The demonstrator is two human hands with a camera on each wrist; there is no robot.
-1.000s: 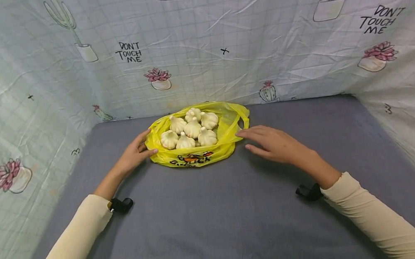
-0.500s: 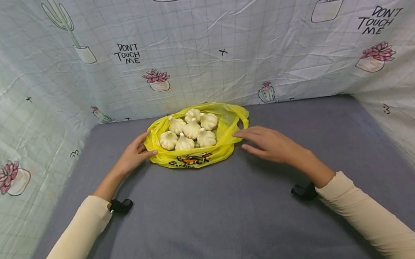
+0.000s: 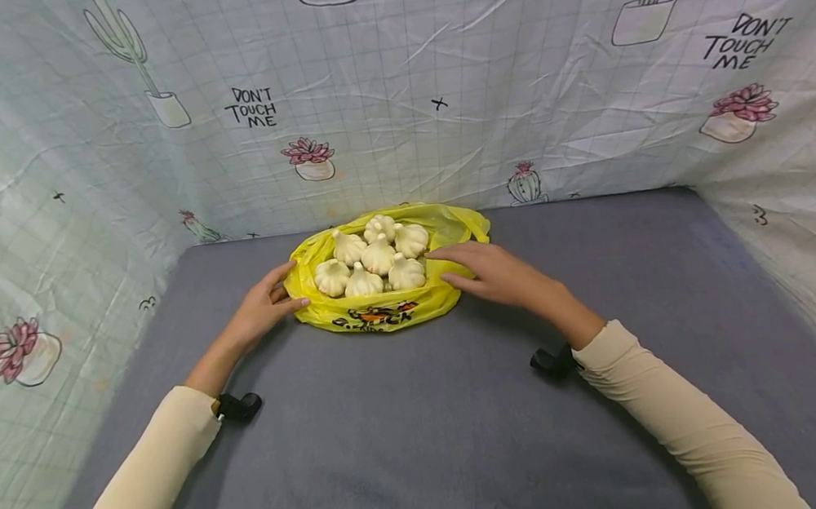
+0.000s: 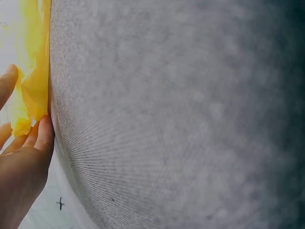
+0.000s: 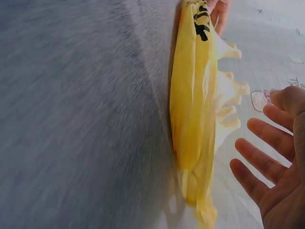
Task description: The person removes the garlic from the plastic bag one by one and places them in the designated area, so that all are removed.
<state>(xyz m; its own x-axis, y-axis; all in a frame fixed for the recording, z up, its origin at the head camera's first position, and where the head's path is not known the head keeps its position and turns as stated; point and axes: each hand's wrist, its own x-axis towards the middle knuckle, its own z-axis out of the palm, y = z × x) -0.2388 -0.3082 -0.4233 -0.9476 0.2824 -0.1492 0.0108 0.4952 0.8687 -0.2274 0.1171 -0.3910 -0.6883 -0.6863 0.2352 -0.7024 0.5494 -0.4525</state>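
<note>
Visible quantity: garlic bulbs (image 3: 379,256), seven; yellow bag (image 3: 310,309), one; left hand (image 3: 262,303), one; right hand (image 3: 498,272), one; sleeves (image 3: 134,477), two; black wrist devices (image 3: 241,406), two

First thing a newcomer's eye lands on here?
The bright yellow plastic bag, open at the far side of the grey cloth-covered table, with rounded cream-white garlic bulbs inside. Then the bare left hand, holding the bag's left end, and the bare right hand, fingers extended above its right side.

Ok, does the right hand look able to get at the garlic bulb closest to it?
Probably yes: the right hand hovers, spread, above the right side of the yellow bag, and the closest garlic bulb sits uncovered in the bag's mouth, with nothing visible in between.
</note>
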